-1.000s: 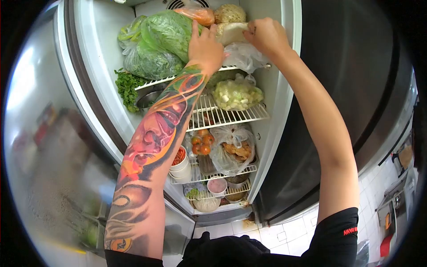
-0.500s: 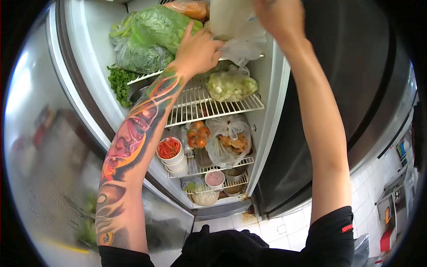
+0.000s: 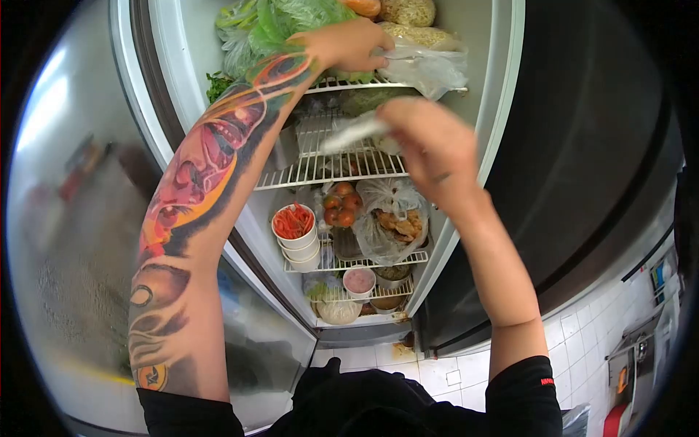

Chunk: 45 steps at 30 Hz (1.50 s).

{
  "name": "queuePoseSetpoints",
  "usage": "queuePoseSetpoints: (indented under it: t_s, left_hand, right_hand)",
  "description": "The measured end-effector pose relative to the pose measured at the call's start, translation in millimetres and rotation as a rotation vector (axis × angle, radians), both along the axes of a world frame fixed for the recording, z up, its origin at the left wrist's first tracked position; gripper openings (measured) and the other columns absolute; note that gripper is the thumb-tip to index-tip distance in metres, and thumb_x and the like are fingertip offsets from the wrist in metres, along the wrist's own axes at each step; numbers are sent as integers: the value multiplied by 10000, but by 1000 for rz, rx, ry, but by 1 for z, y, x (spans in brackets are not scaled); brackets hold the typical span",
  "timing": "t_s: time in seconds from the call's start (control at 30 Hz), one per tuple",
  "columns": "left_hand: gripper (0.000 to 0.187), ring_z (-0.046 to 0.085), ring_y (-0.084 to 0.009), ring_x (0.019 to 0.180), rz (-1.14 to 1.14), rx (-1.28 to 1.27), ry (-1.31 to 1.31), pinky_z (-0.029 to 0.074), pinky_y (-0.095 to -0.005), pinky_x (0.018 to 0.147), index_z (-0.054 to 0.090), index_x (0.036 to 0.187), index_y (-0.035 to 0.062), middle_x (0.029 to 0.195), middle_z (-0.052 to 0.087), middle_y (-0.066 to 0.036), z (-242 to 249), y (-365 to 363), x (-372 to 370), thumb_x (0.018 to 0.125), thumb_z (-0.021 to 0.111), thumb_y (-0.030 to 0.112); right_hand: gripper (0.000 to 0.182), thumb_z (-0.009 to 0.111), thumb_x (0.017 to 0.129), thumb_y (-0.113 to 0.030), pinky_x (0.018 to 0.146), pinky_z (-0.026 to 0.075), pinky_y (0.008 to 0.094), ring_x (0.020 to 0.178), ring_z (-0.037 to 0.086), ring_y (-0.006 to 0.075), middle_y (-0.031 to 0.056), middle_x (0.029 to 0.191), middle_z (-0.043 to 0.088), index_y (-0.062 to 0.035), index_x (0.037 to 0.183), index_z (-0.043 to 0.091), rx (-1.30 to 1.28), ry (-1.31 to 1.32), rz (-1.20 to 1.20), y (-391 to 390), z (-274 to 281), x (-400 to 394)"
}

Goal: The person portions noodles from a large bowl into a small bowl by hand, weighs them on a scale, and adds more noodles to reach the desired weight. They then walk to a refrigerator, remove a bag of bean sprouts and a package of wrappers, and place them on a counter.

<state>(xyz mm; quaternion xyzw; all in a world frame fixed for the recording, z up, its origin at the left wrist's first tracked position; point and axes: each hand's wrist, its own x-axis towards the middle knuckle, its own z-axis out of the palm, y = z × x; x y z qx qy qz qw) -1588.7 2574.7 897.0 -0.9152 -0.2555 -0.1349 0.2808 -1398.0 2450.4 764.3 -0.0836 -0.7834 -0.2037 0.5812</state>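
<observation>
You have two hands reaching into one refrigerator, and one flat white piece [image 3: 353,137] between them and the racks. Your right hand [image 3: 437,142] has that piece: the fingers are closed on its near end, and the rest juts out leftward over the second shelf from the top. Both hand and piece are blurred, so you cannot tell what the piece is or how many fingers bear on it. Your left hand [image 3: 353,45] is up at the top shelf, palm down with fingers loosely bent, their tips right by one crumpled clear bag [image 3: 429,69]; whether they grip it, you cannot tell.

You can count four wire shelves [image 3: 298,177]. On the top one, beyond the left hand, sit two bags of pale yellow food [image 3: 408,12], one orange item [image 3: 362,7] partly cut off by the upper edge, and bagged leafy greens [image 3: 255,33], whose number your forearm hides. On the second, one metal container [image 3: 282,151] shows beside your left forearm.

Lower down, you have a stack of three white tubs [image 3: 300,255], the uppermost full of red strips [image 3: 294,221]; one bag with at least four tomatoes [image 3: 341,204]; and one knotted clear bag of browned food [image 3: 399,226]. Beneath these are one tub of pink contents [image 3: 359,281], two metal bowls [image 3: 394,275] and, at the bottom, one rounded whitish bag [image 3: 339,312]
</observation>
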Motion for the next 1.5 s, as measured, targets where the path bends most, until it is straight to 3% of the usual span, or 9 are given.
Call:
queuePoseSetpoints:
  t_s: [0.2,0.33,0.4,0.47,0.57,0.77,0.83,1.0,1.5]
  left_hand:
    - [399,640,-399,977,135,-82,-35,501,-465,843,692,1046,5,1099,677,-219,2,-17,19,936,629,384]
    - [360,635,-362,994,528,-90,-225,468,-501,836,718,985,55,1105,692,-142,-6,-31,40,912,657,402]
    - [251,627,-303,1070,199,365,-113,456,-484,942,762,934,132,1060,704,-114,-30,-19,30,847,724,364]
    - [234,561,-281,1165,230,282,-152,412,-480,1003,769,947,140,1142,647,-98,-34,-19,32,786,773,310]
    - [276,562,-295,1151,-84,222,-270,437,-444,987,754,987,97,1183,596,-119,-19,-11,22,788,779,285]
    - [179,648,-342,960,-193,-87,-305,515,-424,825,706,943,18,1002,678,-167,-6,-23,50,806,718,134]
    - [158,669,-365,918,-180,-122,-318,533,-447,791,710,922,23,936,700,-178,-12,0,51,790,713,109]
    - [161,646,-348,880,218,164,-206,507,-454,732,679,904,32,879,653,-156,-24,16,60,790,720,138]
    - [136,646,-270,885,-74,331,-29,506,-426,687,620,814,130,917,596,-30,-20,24,73,738,700,50]
  right_hand:
    - [244,670,840,2,1121,397,531,1214,591,353,135,1229,657,-31,1082,666,-423,-188,-49,36,-91,-32]
    - [194,686,875,-84,940,506,431,1095,636,338,190,1131,661,-2,1050,678,-496,109,57,12,-31,4]
    - [200,683,881,-82,840,516,425,987,650,359,185,1028,667,-2,1064,666,-308,226,-94,22,20,22]
    - [215,686,870,-74,804,509,450,908,644,372,162,982,661,-14,1075,655,0,159,-107,68,53,32]
    - [232,699,861,-104,797,500,455,916,626,388,156,1005,655,-26,1072,642,-243,-78,-299,96,55,56]
    - [330,747,831,-213,838,481,483,933,605,414,177,1024,632,-34,1070,607,147,-262,-438,80,45,59]
    - [367,756,820,-223,870,470,476,973,594,403,183,1072,617,-30,1085,593,-134,-262,-443,80,35,51]
    - [449,777,792,-235,945,437,440,1088,554,364,181,1180,575,-17,1118,558,-126,-150,-517,85,7,42]
    - [450,778,753,-231,1036,402,415,1357,415,371,241,1396,464,37,1081,627,-186,-321,-784,59,-10,47]
